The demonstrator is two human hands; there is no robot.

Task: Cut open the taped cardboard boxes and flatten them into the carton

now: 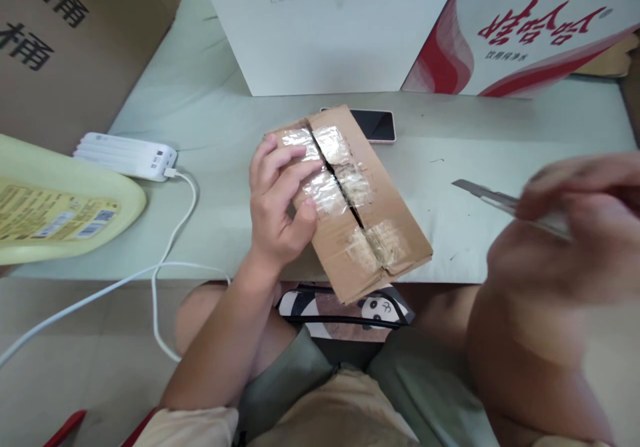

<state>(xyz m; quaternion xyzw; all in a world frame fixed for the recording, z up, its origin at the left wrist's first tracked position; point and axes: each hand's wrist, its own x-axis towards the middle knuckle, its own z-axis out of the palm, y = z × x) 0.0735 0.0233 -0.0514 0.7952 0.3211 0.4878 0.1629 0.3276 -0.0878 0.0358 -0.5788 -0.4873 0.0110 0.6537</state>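
Observation:
A small flat cardboard box (395, 217) lies at a slant at the table's front edge, its near end reaching past the edge. Clear tape covers its top, and a dark slit runs lengthwise between the flaps. My left hand (280, 207) grips the box's left side, fingers and thumb pressed on the tape. Off to the right, apart from the box, my right hand (590, 220) is closed round a utility knife (493, 197) with its blade pointing left. That hand is blurred by motion.
Behind the box lies a phone (375, 125), partly covered. White cartons (330, 40) stand at the back. To the left are a white power bank (125, 155) with a cable (185, 223), a yellow bottle (70, 200) and a brown carton (90, 40). A panda-print bag (325, 330) rests at my lap.

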